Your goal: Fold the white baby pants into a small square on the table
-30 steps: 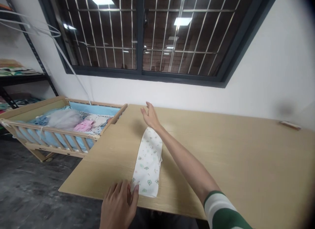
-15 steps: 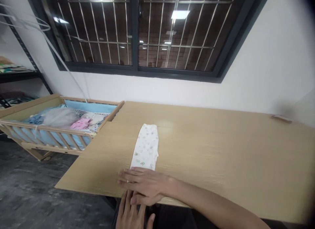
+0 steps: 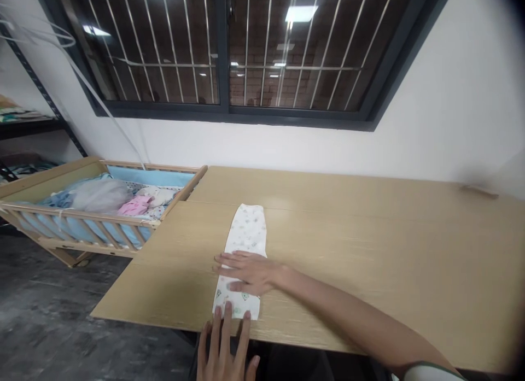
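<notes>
The printed white cloth lies by the near edge of the table, beneath the flat, spread right hand; the spread left hand meets its near end. Neither grips; dragging sideways could wrinkle it.

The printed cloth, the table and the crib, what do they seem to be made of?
Printed cloth: soft fabric, possibly cotton; matte, lying thin and flat. Table: probably board, perhaps laminated; tan with a faint sheen. Crib: apparently wood, smooth; pale brown, slatted sides.
</notes>
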A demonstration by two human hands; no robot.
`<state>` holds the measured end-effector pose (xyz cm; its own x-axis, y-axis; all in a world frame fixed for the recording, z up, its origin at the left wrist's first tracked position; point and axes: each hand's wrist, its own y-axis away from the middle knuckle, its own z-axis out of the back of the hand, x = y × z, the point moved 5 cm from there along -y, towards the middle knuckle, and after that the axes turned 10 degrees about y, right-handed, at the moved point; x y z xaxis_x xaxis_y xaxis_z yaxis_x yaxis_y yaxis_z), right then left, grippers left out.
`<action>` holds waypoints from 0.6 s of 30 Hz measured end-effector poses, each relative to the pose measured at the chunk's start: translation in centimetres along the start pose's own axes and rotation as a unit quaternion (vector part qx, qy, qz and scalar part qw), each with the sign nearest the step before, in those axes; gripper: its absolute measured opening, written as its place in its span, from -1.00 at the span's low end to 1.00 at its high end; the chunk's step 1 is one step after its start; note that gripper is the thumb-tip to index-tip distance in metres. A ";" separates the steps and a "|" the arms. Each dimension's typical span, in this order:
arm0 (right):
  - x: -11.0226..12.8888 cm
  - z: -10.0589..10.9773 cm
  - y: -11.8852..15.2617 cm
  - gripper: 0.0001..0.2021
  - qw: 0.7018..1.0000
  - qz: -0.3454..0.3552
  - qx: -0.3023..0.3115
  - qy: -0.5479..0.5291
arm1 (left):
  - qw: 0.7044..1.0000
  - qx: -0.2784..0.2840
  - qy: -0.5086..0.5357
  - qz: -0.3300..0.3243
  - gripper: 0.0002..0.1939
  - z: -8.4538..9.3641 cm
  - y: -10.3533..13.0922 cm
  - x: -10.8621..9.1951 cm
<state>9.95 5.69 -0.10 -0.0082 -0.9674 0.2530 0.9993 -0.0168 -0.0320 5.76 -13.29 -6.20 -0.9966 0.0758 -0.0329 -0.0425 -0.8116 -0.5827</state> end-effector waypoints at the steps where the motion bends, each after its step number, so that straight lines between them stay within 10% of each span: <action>1: -1.1 0.2 -0.2 -0.39 1.000 -0.012 0.005 0.004 | 1.000 -0.002 -0.001 -0.002 -0.37 -0.1 0.0 -0.1; 18: -19.2 2.8 -3.2 -0.31 0.980 -0.183 -0.005 0.072 | 0.999 -0.040 -0.011 -0.030 -0.19 0.5 -0.4 -0.3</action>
<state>7.05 25.05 -2.11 -0.3724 -0.9214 0.1111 0.9279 -0.3719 0.0255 6.07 -13.29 -5.62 -0.9937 0.1103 0.0212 -0.0977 -0.7566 -0.6465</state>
